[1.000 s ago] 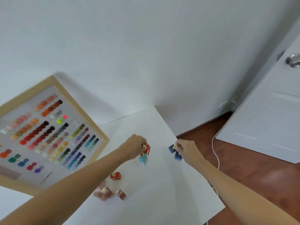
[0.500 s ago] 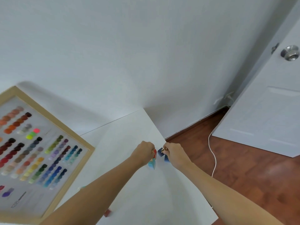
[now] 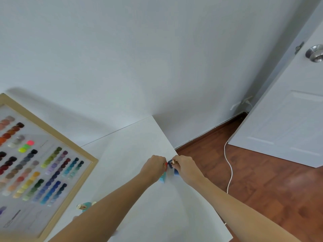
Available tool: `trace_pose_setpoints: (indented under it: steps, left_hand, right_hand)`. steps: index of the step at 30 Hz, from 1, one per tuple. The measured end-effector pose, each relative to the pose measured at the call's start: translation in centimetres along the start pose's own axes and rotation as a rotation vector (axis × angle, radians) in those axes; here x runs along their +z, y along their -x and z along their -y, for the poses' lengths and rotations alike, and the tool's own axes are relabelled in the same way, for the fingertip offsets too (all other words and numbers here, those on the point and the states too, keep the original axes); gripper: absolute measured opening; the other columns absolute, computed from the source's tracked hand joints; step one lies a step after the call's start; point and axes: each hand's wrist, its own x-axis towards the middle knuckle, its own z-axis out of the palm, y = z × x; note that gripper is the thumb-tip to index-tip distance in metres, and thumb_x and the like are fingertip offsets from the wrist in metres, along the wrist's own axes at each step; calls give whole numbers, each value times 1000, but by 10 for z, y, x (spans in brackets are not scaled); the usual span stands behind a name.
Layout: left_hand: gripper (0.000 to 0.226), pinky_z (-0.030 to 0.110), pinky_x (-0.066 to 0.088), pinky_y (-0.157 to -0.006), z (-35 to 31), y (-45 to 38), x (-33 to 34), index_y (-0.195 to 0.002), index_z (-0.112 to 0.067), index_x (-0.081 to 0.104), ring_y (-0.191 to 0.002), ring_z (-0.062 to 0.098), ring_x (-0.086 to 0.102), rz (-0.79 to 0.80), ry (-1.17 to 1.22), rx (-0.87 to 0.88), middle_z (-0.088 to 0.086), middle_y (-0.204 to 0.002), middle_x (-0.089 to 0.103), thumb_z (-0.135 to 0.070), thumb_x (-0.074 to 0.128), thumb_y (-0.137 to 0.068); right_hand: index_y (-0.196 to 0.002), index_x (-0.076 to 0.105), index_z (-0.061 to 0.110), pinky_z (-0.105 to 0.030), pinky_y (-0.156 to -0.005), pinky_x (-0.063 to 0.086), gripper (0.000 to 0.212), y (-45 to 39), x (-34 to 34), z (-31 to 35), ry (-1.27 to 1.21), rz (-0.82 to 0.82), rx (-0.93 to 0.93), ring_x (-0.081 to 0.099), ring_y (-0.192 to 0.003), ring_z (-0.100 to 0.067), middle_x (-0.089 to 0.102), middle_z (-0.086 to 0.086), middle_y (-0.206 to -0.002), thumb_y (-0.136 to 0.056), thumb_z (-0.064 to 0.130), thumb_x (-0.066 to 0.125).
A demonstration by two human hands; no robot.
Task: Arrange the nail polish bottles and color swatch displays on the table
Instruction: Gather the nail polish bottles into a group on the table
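Both hands meet near the right edge of the white table (image 3: pixel 132 137). My left hand (image 3: pixel 153 167) is closed on two small nail polish bottles, a red one (image 3: pixel 166 167) and a light blue one (image 3: pixel 162 179). My right hand (image 3: pixel 185 167) grips two dark blue bottles (image 3: pixel 176 172) with gold caps, almost touching the left hand's bottles. A framed color swatch display (image 3: pixel 45 165) with rows of colored nail tips leans at the left. A teal bottle (image 3: pixel 86 206) lies on the table beside my left forearm.
The table's right edge (image 3: pixel 190 172) runs diagonally just under my right hand, with wooden floor (image 3: pixel 271 186) beyond it. A white cable (image 3: pixel 230 170) trails on the floor. A white door (image 3: pixel 288 109) with a metal knob stands at the right.
Both hands have come together toward the table's right edge, carrying their bottles. The view has turned right, so the red and pink bottles on the table dropped out of sight.
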Motion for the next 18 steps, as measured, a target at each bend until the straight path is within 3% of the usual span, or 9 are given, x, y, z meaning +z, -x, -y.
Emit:
trace_pose_setpoints:
  steps: [5,10,13,18]
  left_hand:
    - [28,39,51,-82,-2,4,4,-104,-4,65,-94,32,62,-25,-27,20,16,-104,66,-14,40,-96]
    - [29,40,53,-84,0,6,11,-124,-11,51,-99,34,62,-53,25,-3,15,-113,64,-19,45,-97]
    - [38,44,55,-83,1,7,14,-131,-17,40,-96,35,63,-63,74,-32,16,-112,64,-18,49,-95]
    - [50,40,56,-84,2,8,21,-135,-24,31,-96,31,64,-102,107,-40,13,-114,64,-16,55,-93]
  right_hand:
    - [-106,60,1,-44,-80,51,19,4,4,-3,-61,-42,-2,62,-88,-32,67,-17,-99,-89,3,54]
    - [-120,52,7,-16,-73,49,30,7,5,-4,-156,-60,-1,60,-80,-18,66,-8,-99,-90,2,54]
    - [-126,47,12,-25,-86,51,37,10,6,-5,-151,-57,7,63,-88,-19,67,-9,-108,-91,5,57]
    - [-112,50,9,-16,-76,44,24,13,5,-6,-101,-88,-14,56,-78,-11,68,-9,-103,-90,7,60]
